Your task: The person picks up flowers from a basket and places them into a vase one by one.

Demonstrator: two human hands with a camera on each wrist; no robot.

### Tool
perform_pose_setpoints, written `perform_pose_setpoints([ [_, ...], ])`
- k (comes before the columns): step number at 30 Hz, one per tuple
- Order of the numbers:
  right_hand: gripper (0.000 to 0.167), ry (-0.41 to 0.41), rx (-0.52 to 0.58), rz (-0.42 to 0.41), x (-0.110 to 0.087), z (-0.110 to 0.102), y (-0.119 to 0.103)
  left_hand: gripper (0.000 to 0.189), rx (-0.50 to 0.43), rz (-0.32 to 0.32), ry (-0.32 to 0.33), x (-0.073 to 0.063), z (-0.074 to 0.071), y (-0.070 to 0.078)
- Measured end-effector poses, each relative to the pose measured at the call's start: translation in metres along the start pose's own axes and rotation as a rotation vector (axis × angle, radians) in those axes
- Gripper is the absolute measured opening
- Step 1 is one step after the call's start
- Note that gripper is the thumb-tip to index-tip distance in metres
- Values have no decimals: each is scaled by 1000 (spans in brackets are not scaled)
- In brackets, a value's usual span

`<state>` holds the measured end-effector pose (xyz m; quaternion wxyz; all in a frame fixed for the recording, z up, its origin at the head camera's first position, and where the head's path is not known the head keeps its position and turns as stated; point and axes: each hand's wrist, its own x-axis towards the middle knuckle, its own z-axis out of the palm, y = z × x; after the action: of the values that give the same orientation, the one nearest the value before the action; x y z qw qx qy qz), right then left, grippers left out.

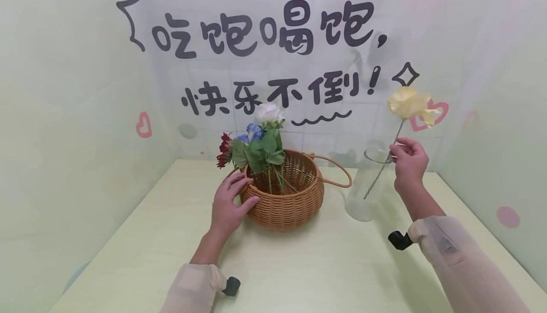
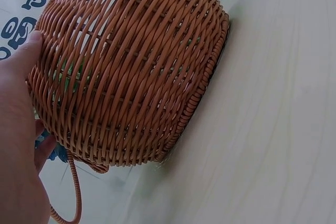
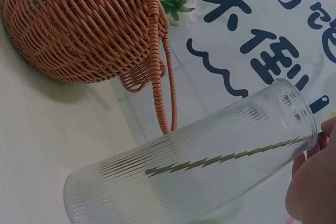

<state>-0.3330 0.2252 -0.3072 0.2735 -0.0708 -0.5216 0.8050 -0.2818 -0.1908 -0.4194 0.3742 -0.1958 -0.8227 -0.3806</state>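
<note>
Yellow flower (image 1: 409, 104), bloom uppermost: head above the mouth of the clear ribbed vase (image 1: 360, 184), lower stem (image 1: 399, 130) seen through the glass and, as far as the views show, inside it. Stem foot sits short of the vase bottom.

Key relation: stem axis against vase axis. Stem slants from the bloom at upper right down to a foot at lower left; it crosses the mouth near the rim's right side, and the right-wrist view shows it at an angle to the vase wall.

Nearer hand: right (image 1: 411, 163), pinching the stem just above the rim. Left hand (image 1: 230, 203) is well apart, holding the left side of the wicker basket (image 1: 284, 211), thumb against its outer wall; other flowers (image 1: 256, 149) lean in it. Vase stands right of the basket on the tabletop (image 1: 307, 265).
</note>
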Motion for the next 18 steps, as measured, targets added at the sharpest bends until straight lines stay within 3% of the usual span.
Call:
perform_pose_setpoints([
  [18,24,6,-152,-92,-1,0,8,44,7,-21,-11,-1,-2,3],
])
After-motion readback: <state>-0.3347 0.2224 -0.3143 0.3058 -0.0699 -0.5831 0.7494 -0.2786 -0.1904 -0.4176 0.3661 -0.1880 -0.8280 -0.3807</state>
